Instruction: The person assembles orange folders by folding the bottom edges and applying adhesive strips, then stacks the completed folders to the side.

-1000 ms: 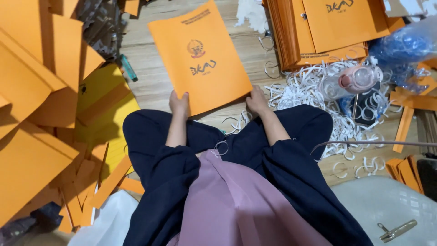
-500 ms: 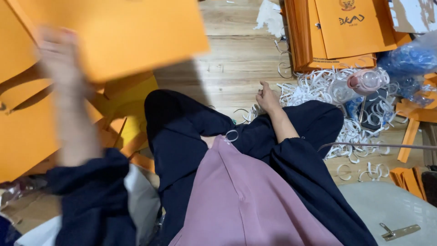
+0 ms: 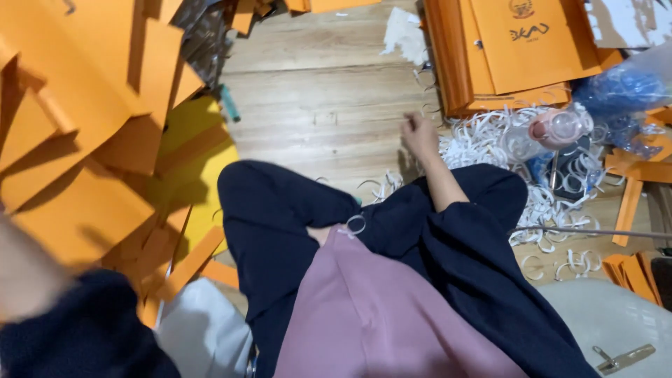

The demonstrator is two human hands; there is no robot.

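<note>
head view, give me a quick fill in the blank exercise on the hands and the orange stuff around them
1. The right hand hovers over a floor made of ____.
2. The stack of folders beyond that hand is coloured ____.
3. The curly paper strips beside the right hand are ____.
4. The left forearm shows blurred at the picture's lower ____ edge.

Missing words: wood; orange; white; left

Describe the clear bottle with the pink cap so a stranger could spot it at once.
Start at the stack of orange folders at the top right of the wooden floor. Just below it lies a heap of white paper strips. The bottle lies on its side there, the only clear, pink-capped thing among them.
</note>
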